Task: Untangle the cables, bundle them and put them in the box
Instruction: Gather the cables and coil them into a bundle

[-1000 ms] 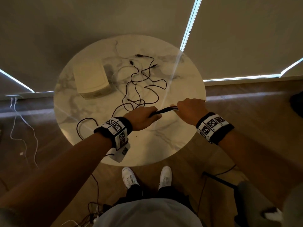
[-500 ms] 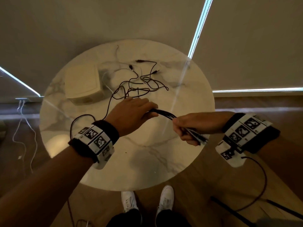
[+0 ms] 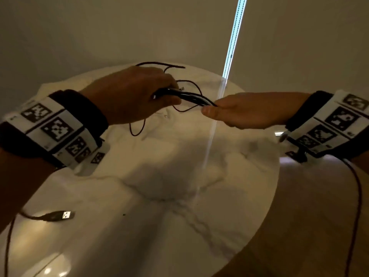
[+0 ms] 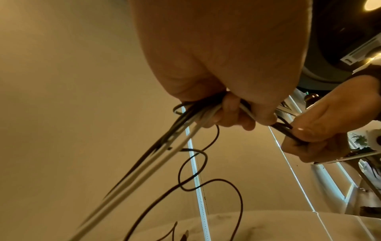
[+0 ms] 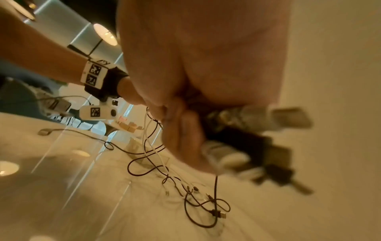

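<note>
A bundle of black and white cables [image 3: 189, 96] stretches between my two hands above the round marble table [image 3: 179, 206]. My left hand [image 3: 163, 96] grips the bundle with its fingers curled round it [image 4: 226, 110]. My right hand [image 3: 211, 110] pinches the other end, and blurred plug ends [image 5: 247, 146] stick out past its fingers. Thin black loops [image 4: 195, 171] hang from the left hand down to the table, where loose cable ends [image 5: 195, 195] lie. The box is out of sight in these views.
A black cable with a USB plug [image 3: 63, 214] lies on the table near its left front edge. Wooden floor [image 3: 319, 216] shows to the right of the table. A bright light strip [image 3: 233, 37] runs up the wall behind.
Both hands have risen and moved farther over the table with the bundle held between them. The loose cable loops have lifted off the tabletop. The box has left the head view.
</note>
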### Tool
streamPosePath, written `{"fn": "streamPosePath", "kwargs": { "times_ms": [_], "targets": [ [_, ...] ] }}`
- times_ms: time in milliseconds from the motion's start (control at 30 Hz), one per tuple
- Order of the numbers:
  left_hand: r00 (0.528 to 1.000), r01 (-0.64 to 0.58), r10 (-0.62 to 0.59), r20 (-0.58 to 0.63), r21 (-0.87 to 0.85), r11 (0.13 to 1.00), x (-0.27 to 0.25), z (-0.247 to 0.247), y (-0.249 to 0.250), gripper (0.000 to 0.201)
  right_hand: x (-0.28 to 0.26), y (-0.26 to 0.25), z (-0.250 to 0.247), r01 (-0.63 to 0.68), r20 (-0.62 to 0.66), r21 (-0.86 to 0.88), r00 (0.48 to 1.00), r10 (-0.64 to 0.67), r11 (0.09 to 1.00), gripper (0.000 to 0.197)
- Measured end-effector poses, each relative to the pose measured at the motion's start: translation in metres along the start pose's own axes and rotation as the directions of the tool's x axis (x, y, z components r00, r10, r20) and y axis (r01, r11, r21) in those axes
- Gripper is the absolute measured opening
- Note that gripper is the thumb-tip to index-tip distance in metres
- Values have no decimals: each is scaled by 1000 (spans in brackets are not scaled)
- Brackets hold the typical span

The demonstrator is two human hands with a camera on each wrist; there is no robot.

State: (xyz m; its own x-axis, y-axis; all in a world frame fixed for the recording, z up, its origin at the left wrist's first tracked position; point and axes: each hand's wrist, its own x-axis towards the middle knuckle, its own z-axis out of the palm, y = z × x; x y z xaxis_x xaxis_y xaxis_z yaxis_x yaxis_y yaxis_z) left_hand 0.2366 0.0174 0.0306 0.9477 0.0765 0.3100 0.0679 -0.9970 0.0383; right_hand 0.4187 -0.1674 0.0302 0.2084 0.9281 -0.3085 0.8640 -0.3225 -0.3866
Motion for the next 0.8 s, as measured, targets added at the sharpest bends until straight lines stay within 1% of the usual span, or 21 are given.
{"fn": "streamPosePath", "kwargs": {
  "times_ms": [33,67,100,133,167,233,267,333,367,433,500,600,633,667,700,767,800],
  "targets": [
    [1000,-13,13,-20,21,1000,1,2,2,37,0,-1,2,-15,-62,-127,998,7,992,60],
    [999,3,-1,-33,38,999,1,2,6,37,1,-1,4,-26,-120,-238,993,-3,971,60],
    [998,58,-57,-33,44,997,1,2,8,35,1,-1,5,-37,-186,-335,982,-28,942,57],
    [991,137,-137,-2,42,990,1,2,13,33,1,-1,4,-55,-263,-431,962,-67,901,52],
    [977,207,-208,41,30,978,0,3,18,33,0,0,1,-96,-356,-492,929,-99,865,50],
    [959,267,-264,102,-13,964,-1,4,29,34,-10,2,-7,-188,-511,-558,846,-156,808,54],
    [952,286,-275,131,-67,956,-2,5,35,34,-16,2,-10,-220,-553,-585,813,-184,781,56],
    [944,312,-277,179,-212,926,-3,5,47,33,-26,0,-13,-265,-613,-589,762,-209,763,57],
    [942,319,-275,192,-257,912,-3,5,51,32,-30,-1,-13,-285,-636,-572,746,-197,769,56],
    [940,332,-292,178,-267,905,-3,-1,58,32,-38,-5,-9,-317,-643,-519,756,-119,794,57],
    [945,328,-315,92,-220,919,-5,-9,63,30,-46,-8,-1,-314,-623,-476,780,-62,822,56],
    [952,290,-300,-53,-150,945,-12,-17,71,28,-52,-13,8,-268,-585,-387,811,-10,882,40],
    [953,277,-290,-84,-142,950,-16,-17,74,29,-52,-16,9,-262,-565,-335,825,30,905,41],
    [952,271,-287,-103,-142,952,-19,-16,77,30,-51,-19,10,-253,-549,-259,833,73,932,47],
    [949,277,-294,-109,-152,949,-23,-14,81,31,-51,-22,11,-234,-548,-159,829,111,959,54],
    [940,309,-331,-87,-198,930,-31,-8,87,33,-51,-32,14,-162,-578,63,799,169,985,60],
    [933,333,-355,-65,-225,916,-35,-5,91,35,-51,-37,17,-119,-589,167,784,196,979,59]
  ]
}}
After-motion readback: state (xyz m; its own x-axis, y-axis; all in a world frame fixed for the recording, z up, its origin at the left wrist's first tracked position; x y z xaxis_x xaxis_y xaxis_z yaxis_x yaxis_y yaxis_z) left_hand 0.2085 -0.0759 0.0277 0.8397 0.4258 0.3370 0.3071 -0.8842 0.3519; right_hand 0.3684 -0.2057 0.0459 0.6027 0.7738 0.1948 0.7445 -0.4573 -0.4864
